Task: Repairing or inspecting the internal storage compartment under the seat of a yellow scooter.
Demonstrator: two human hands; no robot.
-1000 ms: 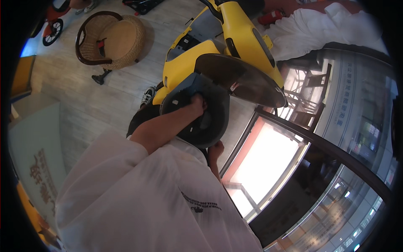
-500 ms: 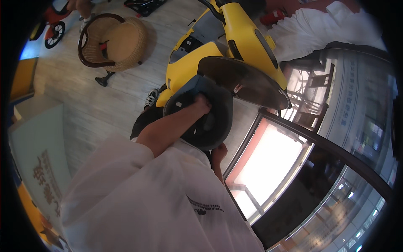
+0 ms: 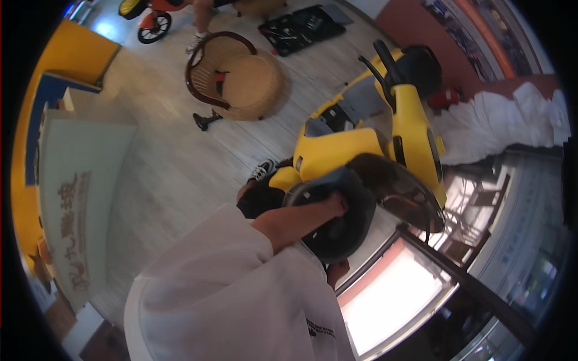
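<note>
A dark, bucket-shaped plastic tub [image 3: 355,231] is at the middle, close against my white shirt, beside the yellow scooter [image 3: 337,147]. My left hand [image 3: 338,206] reaches into its hollow with the fingers curled. What they close on, if anything, cannot be made out. Lower down, my right hand [image 3: 338,271] is closed at the tub's near edge, partly hidden by it. A brown, smoky curved panel [image 3: 400,195] on the scooter lies just beyond the tub. The scooter's body stands open, showing a grey inner bay with a black block [image 3: 333,119].
A wicker chair [image 3: 256,78] with a red-and-black tool on it stands at the far left. Near it a black tool [image 3: 206,120] lies on the floor. Farther back is an open tool case [image 3: 304,30]. White cloth [image 3: 494,123] is piled right; a pale counter [image 3: 84,198] stands left.
My view has swung, so the scooter, tub and chair sit lower and farther right in the picture. Both hands stay at the tub. More of the tool case shows.
</note>
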